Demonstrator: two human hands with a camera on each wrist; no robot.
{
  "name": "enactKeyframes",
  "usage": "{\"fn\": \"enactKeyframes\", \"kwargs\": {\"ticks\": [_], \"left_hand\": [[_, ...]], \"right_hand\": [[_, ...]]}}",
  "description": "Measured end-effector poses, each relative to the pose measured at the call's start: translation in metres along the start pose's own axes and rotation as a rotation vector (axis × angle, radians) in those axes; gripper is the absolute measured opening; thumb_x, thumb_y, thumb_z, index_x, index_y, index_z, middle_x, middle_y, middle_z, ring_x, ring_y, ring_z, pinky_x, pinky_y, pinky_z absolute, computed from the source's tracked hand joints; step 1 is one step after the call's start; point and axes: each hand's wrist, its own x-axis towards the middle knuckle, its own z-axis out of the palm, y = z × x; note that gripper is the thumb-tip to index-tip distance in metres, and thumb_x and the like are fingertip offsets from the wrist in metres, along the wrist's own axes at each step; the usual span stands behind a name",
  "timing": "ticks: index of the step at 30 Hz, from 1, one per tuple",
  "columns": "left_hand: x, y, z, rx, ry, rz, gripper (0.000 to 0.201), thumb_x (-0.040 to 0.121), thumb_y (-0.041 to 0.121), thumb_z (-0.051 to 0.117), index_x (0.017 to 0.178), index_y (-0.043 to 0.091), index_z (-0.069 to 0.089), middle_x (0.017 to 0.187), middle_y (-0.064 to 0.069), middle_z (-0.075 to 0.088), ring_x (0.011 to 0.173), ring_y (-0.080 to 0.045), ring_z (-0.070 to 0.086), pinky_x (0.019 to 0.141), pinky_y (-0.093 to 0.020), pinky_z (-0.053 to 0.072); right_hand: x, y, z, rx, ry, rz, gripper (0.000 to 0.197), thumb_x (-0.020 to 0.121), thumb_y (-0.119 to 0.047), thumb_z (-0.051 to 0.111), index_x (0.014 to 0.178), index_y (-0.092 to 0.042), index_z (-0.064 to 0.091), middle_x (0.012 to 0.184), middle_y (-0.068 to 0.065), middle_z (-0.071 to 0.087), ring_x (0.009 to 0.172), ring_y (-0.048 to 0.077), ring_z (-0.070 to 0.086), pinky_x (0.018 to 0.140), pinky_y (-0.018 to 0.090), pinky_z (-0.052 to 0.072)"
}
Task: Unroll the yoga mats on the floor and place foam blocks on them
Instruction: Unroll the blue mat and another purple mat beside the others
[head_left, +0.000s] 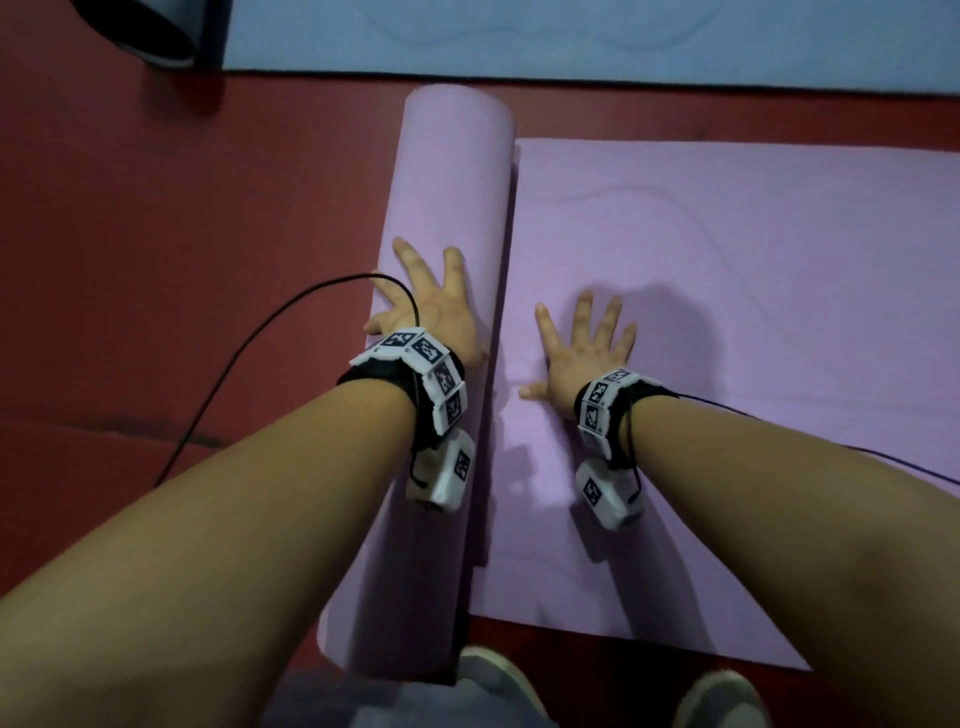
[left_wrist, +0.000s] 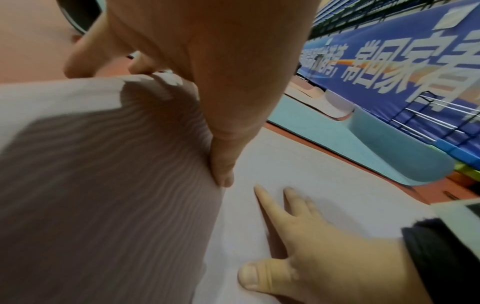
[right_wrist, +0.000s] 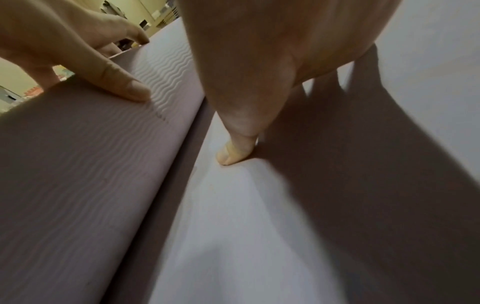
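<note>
the pink mat (head_left: 727, 322) was about half unrolled, its roll (head_left: 447, 208) lying at ten o'clock. the left hand (head_left: 431, 312) pressed flat-fingered on the roll; the right hand (head_left: 582, 343) lay spread on the flat part, gripping nothing. a blue mat (head_left: 519, 36) lay at twelve o'clock; no foam blocks showed, so placing remained.
</note>
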Motion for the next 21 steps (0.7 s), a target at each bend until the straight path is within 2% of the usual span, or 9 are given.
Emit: {"fn": "enactKeyframes", "kwargs": {"ticks": [3,6,9,11,13,16,18,19,21], "left_hand": [[-0.003,-0.003,0.000,-0.020,0.030,-0.035,0.107,0.075,0.045,0.077,0.151,0.033,0.003,0.159,-0.017,-0.021,0.144,-0.052,0.005,0.101,-0.068,0.036],[-0.012,-0.007,0.001,-0.019,0.056,-0.079,0.106,0.080,0.046,0.074,0.153,0.038,-0.002,0.162,-0.010,-0.019,0.145,-0.047,0.009,0.102,-0.063,0.036],[-0.025,-0.011,-0.002,0.009,0.100,-0.133,0.095,0.087,0.041,0.067,0.153,0.043,-0.002,0.163,-0.009,-0.009,0.135,-0.043,0.030,0.093,-0.055,0.042],[-0.037,-0.012,-0.005,0.037,0.116,-0.161,0.084,0.091,0.032,0.060,0.152,0.046,0.004,0.161,-0.010,0.003,0.122,-0.040,0.043,0.082,-0.048,0.042],[-0.051,-0.019,-0.008,0.088,0.124,-0.176,0.078,0.093,0.018,0.053,0.150,0.048,0.010,0.156,-0.008,0.015,0.114,-0.038,0.047,0.075,-0.044,0.037],[-0.067,-0.034,-0.008,0.105,0.025,-0.150,0.077,0.094,0.008,0.043,0.148,0.054,0.014,0.157,-0.004,0.014,0.116,-0.037,0.044,0.079,-0.044,0.040],[-0.068,-0.043,-0.006,0.131,-0.035,-0.130,0.078,0.095,0.017,0.050,0.149,0.054,0.009,0.162,-0.002,-0.001,0.126,-0.038,0.039,0.088,-0.047,0.044],[-0.067,-0.047,-0.003,0.127,-0.055,-0.127,0.079,0.094,0.031,0.056,0.150,0.052,0.005,0.163,-0.003,-0.007,0.130,-0.041,0.037,0.094,-0.049,0.044],[-0.061,-0.053,0.006,0.080,-0.067,-0.139,0.098,0.082,0.061,0.064,0.153,0.044,-0.001,0.163,-0.009,-0.015,0.137,-0.048,0.029,0.104,-0.055,0.039]], "right_hand": [[0.003,0.006,0.004,0.023,0.001,-0.034,0.112,0.079,-0.078,0.050,0.147,-0.039,-0.030,0.150,0.020,-0.041,0.134,0.055,-0.035,0.108,0.073,-0.010],[0.002,0.009,0.005,0.047,0.022,-0.060,0.110,0.079,-0.079,0.049,0.147,-0.039,-0.028,0.151,0.019,-0.041,0.134,0.054,-0.035,0.108,0.071,-0.010],[0.003,0.009,0.007,0.036,0.042,-0.072,0.111,0.079,-0.080,0.048,0.148,-0.038,-0.028,0.151,0.021,-0.039,0.135,0.055,-0.032,0.108,0.072,-0.008],[0.003,0.010,0.008,0.044,0.051,-0.086,0.112,0.078,-0.080,0.049,0.148,-0.037,-0.027,0.152,0.022,-0.038,0.136,0.056,-0.031,0.108,0.072,-0.010],[0.003,0.011,0.007,0.060,0.036,-0.097,0.113,0.077,-0.078,0.052,0.149,-0.036,-0.024,0.152,0.023,-0.037,0.136,0.056,-0.030,0.108,0.073,-0.009],[-0.001,0.010,0.002,0.060,0.015,-0.084,0.114,0.077,-0.076,0.055,0.150,-0.036,-0.023,0.153,0.022,-0.036,0.137,0.056,-0.029,0.109,0.073,-0.006],[0.001,0.008,0.000,0.045,0.015,-0.072,0.115,0.077,-0.076,0.056,0.149,-0.037,-0.024,0.153,0.022,-0.036,0.137,0.056,-0.028,0.109,0.073,-0.006],[0.001,0.007,0.001,0.046,0.006,-0.064,0.115,0.077,-0.076,0.055,0.149,-0.037,-0.025,0.152,0.022,-0.037,0.137,0.056,-0.029,0.109,0.073,-0.006],[0.001,0.005,0.002,0.039,-0.001,-0.052,0.115,0.076,-0.078,0.055,0.149,-0.038,-0.025,0.152,0.021,-0.038,0.136,0.056,-0.029,0.109,0.073,-0.006]]}}
